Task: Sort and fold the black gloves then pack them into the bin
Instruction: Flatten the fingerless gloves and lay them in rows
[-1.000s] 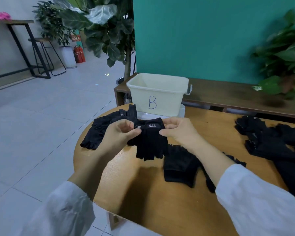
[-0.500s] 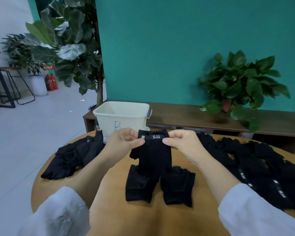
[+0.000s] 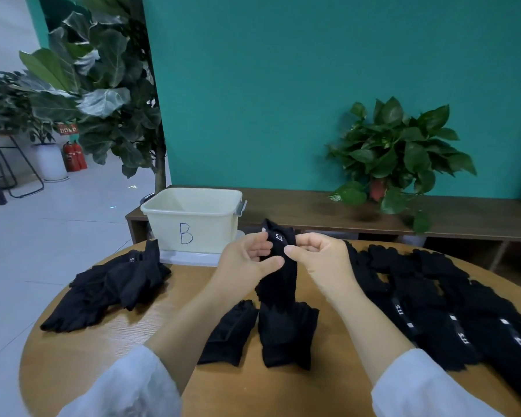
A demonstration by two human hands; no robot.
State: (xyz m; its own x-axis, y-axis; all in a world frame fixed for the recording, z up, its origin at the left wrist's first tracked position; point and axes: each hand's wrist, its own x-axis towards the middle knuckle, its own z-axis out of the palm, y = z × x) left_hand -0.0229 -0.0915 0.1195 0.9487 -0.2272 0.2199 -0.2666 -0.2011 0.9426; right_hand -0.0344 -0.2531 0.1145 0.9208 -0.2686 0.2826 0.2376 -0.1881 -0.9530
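Since half a second ago, both my hands have drawn together, folding the cuff narrower. From the bin (image 3: 193,224) marked B, which shows nothing inside, the round table (image 3: 133,350) spreads toward me. The 5.11 glove (image 3: 278,266) hangs just right of the bin, long axis upright, pinched by my left hand (image 3: 247,260) and right hand (image 3: 319,260); the left is nearer the bin.
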